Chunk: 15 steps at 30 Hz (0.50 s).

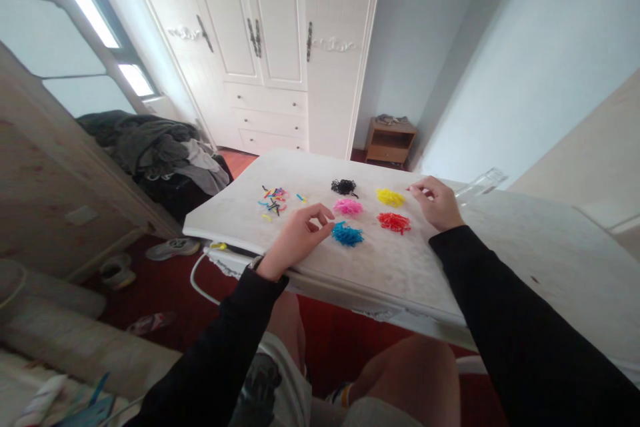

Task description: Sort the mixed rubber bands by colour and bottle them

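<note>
My left hand (300, 233) is at the left edge of a pile of small blue strips (348, 234), thumb and forefinger curled close together. Whether a strip is between those fingertips is too small to tell. My right hand (436, 201) is just right of a yellow pile (390, 197), its fingers pinched around a tiny dark reddish bit (409, 189). Between the hands are a pink pile (348, 207), a black pile (343, 186) and a red pile (394, 223). Mixed-colour strips (273, 201) lie scattered on the left.
A clear bottle (483, 185) lies on its side behind my right hand on the white table (380, 273). A white cable (196, 277) hangs off the left edge. Beyond are a white wardrobe (270, 67), a small wooden cabinet (391, 141) and heaped clothes (155, 147).
</note>
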Tool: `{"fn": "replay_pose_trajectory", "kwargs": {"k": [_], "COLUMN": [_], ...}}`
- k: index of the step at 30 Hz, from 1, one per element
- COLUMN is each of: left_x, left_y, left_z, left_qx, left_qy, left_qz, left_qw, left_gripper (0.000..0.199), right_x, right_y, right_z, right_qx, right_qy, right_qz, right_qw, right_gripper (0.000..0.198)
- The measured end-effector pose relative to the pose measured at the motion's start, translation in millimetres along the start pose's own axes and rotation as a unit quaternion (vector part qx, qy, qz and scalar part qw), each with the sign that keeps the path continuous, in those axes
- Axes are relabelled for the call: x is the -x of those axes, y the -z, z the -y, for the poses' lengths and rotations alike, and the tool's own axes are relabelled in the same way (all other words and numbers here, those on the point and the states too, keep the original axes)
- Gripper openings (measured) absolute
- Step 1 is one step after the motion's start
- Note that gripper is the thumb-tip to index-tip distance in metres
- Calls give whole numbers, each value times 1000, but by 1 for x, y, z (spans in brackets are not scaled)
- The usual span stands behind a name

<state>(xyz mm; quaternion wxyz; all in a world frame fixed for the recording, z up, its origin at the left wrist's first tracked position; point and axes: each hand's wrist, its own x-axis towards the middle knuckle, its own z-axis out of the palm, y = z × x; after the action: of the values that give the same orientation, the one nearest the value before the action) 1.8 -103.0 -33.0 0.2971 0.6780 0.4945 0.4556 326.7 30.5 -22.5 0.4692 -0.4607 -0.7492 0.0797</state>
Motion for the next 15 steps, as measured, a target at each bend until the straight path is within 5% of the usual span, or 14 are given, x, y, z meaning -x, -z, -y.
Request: {"fn": "replay_pose_trajectory", "kwargs": {"k": [5,8,11,13,15], "left_x": [0,0,-1,-2,-2], "left_y": [0,0,-1,-1,-1], "left_z": [-1,-2,-2,-2,-1], "left_qx": [-13,-11,-9,-12,-14], "left_qy": [-2,2,1,-5,-8], "left_qz": [3,2,6,7,7], "left_qw": [1000,1000,1000,1000,1000], "left_gripper": [16,16,16,15,15], "right_x": [-5,-15,-17,-12,-4], "right_y": [5,38,83,104,112], "right_z": [14,0,-33,-57,-73], "right_qx": [41,196,342,364,356], "right_qy": [32,51,-101,-263,-356], "right_qz": [11,-72,-130,-10,103], "right_qw": [999,977,925,893,858], "right_gripper": [24,22,44,51,53]}}
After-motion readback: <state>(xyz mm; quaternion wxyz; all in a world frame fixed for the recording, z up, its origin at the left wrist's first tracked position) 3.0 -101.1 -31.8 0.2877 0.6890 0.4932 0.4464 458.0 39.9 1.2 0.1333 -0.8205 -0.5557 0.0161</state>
